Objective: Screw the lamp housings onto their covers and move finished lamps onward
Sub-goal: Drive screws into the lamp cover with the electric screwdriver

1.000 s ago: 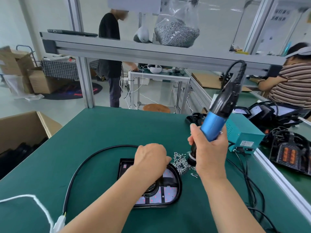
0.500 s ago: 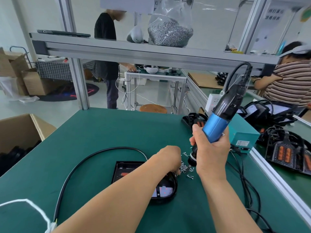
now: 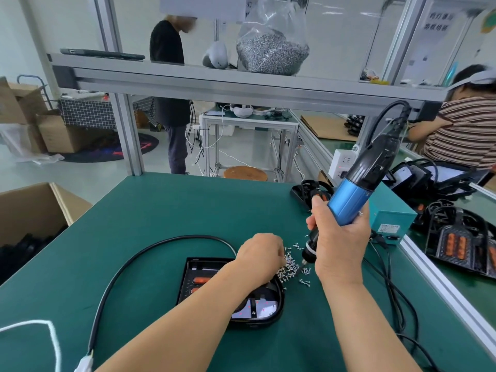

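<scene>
Lamp (image 3: pixel 200 283) lying open on desk (image 3: pixel 161 210), beside loose screws (image 3: pixel 291 265). Screwdriver (image 3: pixel 354 194) clasped in right grip (image 3: pixel 338 242). Left grip (image 3: pixel 260 259) curled over screws — contents cannot be told. Fastening judged outstanding — lamp not yet moved onward.

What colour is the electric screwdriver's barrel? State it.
Metallic blue barrel on the electric screwdriver; head view.
</scene>
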Tool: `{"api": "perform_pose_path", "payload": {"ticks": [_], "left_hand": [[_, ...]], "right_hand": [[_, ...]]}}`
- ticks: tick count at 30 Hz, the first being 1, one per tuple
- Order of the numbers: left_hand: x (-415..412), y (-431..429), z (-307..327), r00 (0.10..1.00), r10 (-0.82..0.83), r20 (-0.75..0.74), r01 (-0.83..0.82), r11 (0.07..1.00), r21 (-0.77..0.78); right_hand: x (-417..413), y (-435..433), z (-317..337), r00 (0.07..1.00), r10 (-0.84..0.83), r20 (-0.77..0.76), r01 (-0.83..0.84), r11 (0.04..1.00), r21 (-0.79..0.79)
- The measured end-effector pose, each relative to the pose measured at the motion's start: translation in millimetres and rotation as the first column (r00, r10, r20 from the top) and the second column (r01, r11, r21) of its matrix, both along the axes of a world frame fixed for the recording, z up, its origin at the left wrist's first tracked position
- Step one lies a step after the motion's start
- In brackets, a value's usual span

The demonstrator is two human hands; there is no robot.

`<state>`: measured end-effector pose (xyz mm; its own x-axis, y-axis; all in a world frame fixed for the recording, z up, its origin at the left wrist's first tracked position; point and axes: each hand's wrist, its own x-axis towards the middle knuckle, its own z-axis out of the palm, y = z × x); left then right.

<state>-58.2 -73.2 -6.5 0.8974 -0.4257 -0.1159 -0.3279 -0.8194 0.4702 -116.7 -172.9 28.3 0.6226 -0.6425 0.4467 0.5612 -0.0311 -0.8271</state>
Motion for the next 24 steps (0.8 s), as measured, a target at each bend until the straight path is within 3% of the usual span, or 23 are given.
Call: {"api": "perform_pose_path", "payload": {"ticks": [3,5,8,11,16,24], "left_hand": [[0,7,0,0.999,0.031,-0.028,-0.033,0.995,-0.092],[-1,13,-1,0.998,0.064,-0.025,-0.069,0.959,-0.275],[-7,25,-1,0.992,0.111,-0.067,-0.129,0.808,-0.575],[-14,35,-5,0.987,0.047,-0.152,-0.145,0.656,-0.74],[-23,43,-15,0.988,-0.026,-0.149,-0.101,0.619,-0.779],[-39,48,-17,0.998,-0.049,-0.05,-0.014,0.558,-0.83]], "right_hand": [[0,2,3,1.0,-0.013,0.001,0.013,1.0,0.008],[-1,3,3,1.0,-0.024,0.005,0.024,1.0,0.017],[-2,4,6,0.998,-0.047,0.032,0.046,0.998,0.047],[-2,7,14,0.992,-0.077,0.096,0.07,0.995,0.075],[-1,15,32,0.977,-0.058,0.207,0.029,0.99,0.14],[1,27,37,0.968,-0.021,0.249,0.002,0.997,0.075]]}}
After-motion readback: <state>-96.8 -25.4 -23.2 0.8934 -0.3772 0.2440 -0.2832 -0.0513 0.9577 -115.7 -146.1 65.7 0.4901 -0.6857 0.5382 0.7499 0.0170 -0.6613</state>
